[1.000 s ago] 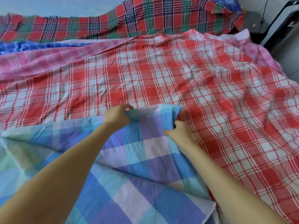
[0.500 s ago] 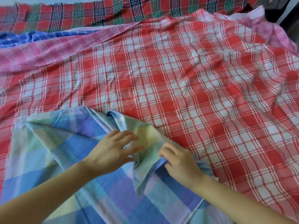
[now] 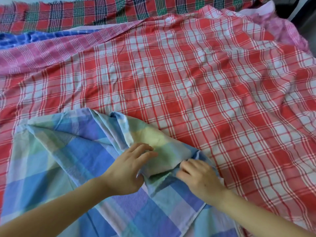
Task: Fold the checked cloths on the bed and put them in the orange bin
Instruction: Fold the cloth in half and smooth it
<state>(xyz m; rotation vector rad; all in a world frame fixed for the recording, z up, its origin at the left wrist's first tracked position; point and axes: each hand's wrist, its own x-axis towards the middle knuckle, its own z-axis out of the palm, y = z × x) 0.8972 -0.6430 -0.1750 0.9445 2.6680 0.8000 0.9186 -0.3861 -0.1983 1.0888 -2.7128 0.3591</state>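
Observation:
A pastel blue, green and lilac checked cloth (image 3: 71, 159) lies at the near edge of the bed, its far corner folded back toward me in a loose triangle. My left hand (image 3: 128, 170) holds that folded corner, fingers straight on top and thumb tucked under the edge. My right hand (image 3: 200, 178) pinches the cloth's bunched edge just to the right of it, fingers curled. Under this cloth a large red and white checked cloth (image 3: 196, 86) is spread over most of the bed. The orange bin is not in view.
Further back lie a pink checked cloth (image 3: 51, 52), a blue checked cloth (image 3: 22, 40) and a dark red, green and blue tartan cloth (image 3: 102, 12). A pink patterned fabric (image 3: 287, 31) is bunched at the far right, beside the bed's edge.
Both hands drew the pastel cloth's far corner back toward me, folding it over itself. My left hand went from gripping the corner to lying over the fold.

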